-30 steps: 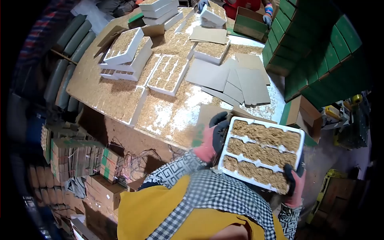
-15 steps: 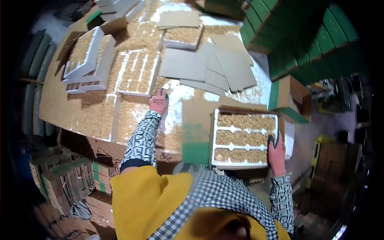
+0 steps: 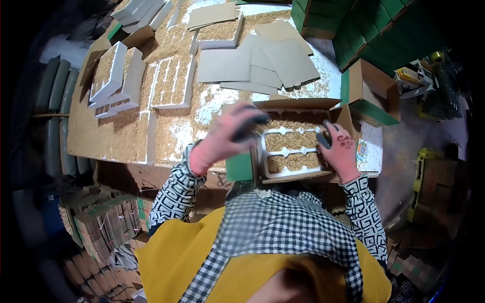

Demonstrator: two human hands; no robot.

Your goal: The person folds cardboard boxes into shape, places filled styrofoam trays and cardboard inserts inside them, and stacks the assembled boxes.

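A white foam tray (image 3: 285, 151) with rows of brown, husk-like filling lies inside an open cardboard box (image 3: 298, 103) at the table's front edge. My left hand (image 3: 230, 132), in a pink glove with dark fingertips, is slightly blurred above the tray's left side, fingers apart and holding nothing. On the right, my right hand (image 3: 339, 150), in a matching glove, rests its spread fingers at the tray's right edge. Part of the filling along the far side is in shadow. A green flap (image 3: 239, 166) sticks out at the box's left.
Grey cardboard sheets (image 3: 262, 63) lie behind the box. Stacked foam trays (image 3: 118, 83) stand at the left of the husk-strewn table (image 3: 81, 136). Another open box (image 3: 371, 93) is at the right, below green boxes (image 3: 364, 30). Bundled flat cartons (image 3: 106, 222) stand lower left.
The tray has gone from my hands into the box. My left hand reached onto the table, then came back over the tray. My right hand has stayed by its right side.
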